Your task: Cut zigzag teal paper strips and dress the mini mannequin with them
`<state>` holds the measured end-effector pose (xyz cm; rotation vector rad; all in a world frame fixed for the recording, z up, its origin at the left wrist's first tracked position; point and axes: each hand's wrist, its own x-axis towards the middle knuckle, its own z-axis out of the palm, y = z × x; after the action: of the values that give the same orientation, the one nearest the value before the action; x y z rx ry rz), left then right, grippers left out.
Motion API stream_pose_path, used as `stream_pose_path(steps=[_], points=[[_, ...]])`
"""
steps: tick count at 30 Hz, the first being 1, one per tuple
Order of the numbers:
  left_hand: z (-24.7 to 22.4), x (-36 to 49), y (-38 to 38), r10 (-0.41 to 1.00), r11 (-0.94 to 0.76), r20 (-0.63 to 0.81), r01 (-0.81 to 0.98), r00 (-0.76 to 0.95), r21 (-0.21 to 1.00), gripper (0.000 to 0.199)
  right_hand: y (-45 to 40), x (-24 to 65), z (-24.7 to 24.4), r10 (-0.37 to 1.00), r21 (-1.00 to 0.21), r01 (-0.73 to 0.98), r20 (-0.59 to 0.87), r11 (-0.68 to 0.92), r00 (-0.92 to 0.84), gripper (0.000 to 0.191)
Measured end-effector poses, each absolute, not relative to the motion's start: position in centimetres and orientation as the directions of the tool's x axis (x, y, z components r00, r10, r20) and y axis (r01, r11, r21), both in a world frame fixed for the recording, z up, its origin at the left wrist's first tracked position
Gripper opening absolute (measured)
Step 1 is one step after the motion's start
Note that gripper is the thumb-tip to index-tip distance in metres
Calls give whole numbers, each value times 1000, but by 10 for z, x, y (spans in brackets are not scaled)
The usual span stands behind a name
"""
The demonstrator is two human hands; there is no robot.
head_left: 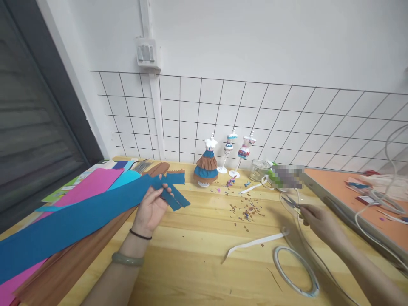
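1. Bare forearms [114, 272] come nearest the camera, one from between seven and eight o'clock, the other from four o'clock, twelve being the top of the view.
2. Left hand [153, 208], palm toward the camera, pinches a blue paper strip [79, 212] near its far end; the strip's long axis runs from eight o'clock up toward two, over brown paper [73, 263] and a pink sheet [86, 187]; beyond the fingers a short blue end angles down toward four o'clock.
3. Right hand [318, 219] has its fingers curled round the handles of scissors [291, 204], well apart from the strip; their tips point to ten o'clock; blur hides how far the blades part.
4. From the right hand, a tape ring [277, 263] lies flat at seven o'clock; paper scraps [250, 211] lie scattered at nine.
5. From the left hand, a dress form [207, 163] in blue and brown tiers stands upright at two o'clock.
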<state>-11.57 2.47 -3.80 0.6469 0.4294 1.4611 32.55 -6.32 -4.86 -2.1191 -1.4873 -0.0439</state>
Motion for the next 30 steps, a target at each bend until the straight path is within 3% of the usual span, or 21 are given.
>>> stream_pose_path(steps=[3, 5, 7, 11, 14, 19, 23, 30], points=[[-40, -103, 16, 985, 36, 82, -639, 154, 768, 29, -72, 280, -42, 922, -586, 791, 184, -174, 340, 48], [-45, -87, 6, 957, 151, -3, -489, 290, 859, 20, -76, 239, -40, 961, -873, 454, -56, -178, 269, 53], [-49, -70, -5, 918, 252, -92, -388, 386, 886, 21, -79, 200, -38, 977, -948, 242, -181, -205, 117, 51], [-54, -54, -17, 886, 317, -159, -321, 435, 893, 32, -78, 147, -34, 960, -962, 120, -257, -244, -110, 47], [-53, -54, -18, 866, 341, -184, -279, 466, 898, 38, -76, 133, -37, 953, -967, 102, -249, -233, -175, 45], [-48, -56, -20, 828, 359, -193, -232, 527, 904, 33, -77, 133, -61, 959, -970, 108, -234, -219, -157, 49], [-47, -53, -25, 815, 362, -182, -239, 551, 901, 33, -80, 132, -72, 963, -974, 4, -227, -229, -144, 50], [-60, -41, -35, 712, 401, -195, -163, 675, 902, 58, -83, 121, -65, 969, -961, -146, -244, -236, 34, 44]])
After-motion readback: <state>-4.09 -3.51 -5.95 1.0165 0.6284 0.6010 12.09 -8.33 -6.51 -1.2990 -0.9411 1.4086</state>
